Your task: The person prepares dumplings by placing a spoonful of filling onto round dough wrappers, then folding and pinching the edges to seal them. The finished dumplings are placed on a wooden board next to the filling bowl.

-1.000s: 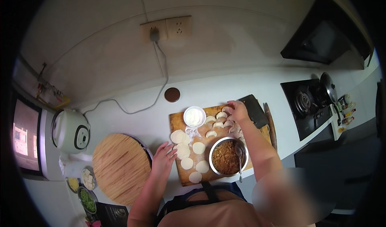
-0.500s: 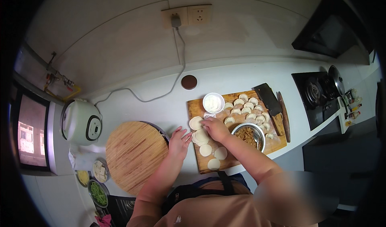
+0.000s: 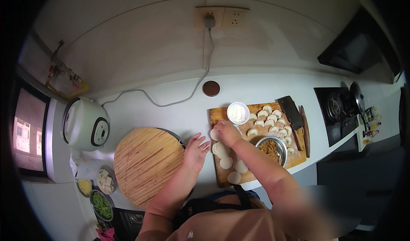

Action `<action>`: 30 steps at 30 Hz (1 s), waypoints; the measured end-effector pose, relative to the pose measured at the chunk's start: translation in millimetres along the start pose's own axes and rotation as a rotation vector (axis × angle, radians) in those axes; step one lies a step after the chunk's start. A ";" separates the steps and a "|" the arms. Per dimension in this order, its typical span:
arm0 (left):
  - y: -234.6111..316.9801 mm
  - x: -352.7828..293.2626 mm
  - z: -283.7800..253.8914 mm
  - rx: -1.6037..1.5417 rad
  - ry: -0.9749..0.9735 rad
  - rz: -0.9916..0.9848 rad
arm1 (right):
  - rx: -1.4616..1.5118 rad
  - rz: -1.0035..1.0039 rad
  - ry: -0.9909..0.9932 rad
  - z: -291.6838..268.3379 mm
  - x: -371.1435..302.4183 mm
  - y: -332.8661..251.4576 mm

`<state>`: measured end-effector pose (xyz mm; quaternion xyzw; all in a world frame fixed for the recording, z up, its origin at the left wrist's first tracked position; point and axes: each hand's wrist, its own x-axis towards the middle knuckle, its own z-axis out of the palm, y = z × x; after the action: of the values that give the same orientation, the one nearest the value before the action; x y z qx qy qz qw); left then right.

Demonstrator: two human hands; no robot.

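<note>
My right hand [image 3: 228,132] is bent over the left part of the wooden cutting board [image 3: 253,178], its fingers closed on the edge of a round dumpling wrapper [image 3: 214,134]; the fingertips are partly hidden. Below it lie overlapping wrappers [image 3: 221,150] and several more, some partly covered by my right forearm. Just left of the board, my left hand [image 3: 198,150] hovers palm inward with fingers apart, holding nothing. A white bowl of flour [image 3: 238,113] stands above my right hand. Folded dumplings [image 3: 270,120] sit in rows to the right, behind a metal bowl of brown filling [image 3: 269,147].
A cleaver [image 3: 291,113] and a rolling pin [image 3: 305,130] lie along the board's right side. To the left are a round bamboo board [image 3: 147,166], a rice cooker [image 3: 86,125] with its cord, and a bowl of green vegetables [image 3: 101,205]. A gas stove [image 3: 336,108] stands far right.
The view has shifted, so the counter appears farther right. My right hand now covers more of the upper wrapper; my left hand stays open beside the board.
</note>
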<state>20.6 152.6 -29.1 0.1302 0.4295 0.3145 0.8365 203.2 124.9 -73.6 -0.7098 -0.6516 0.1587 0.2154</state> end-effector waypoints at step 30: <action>1.0 9.6 -7.4 0.014 0.013 -0.002 | -0.048 -0.045 -0.221 -9.0 22.4 -1.4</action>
<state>18.4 159.1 -39.1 0.1335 0.4374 0.3113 0.8330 208.8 146.2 -63.9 -0.6781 -0.6907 0.2157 0.1288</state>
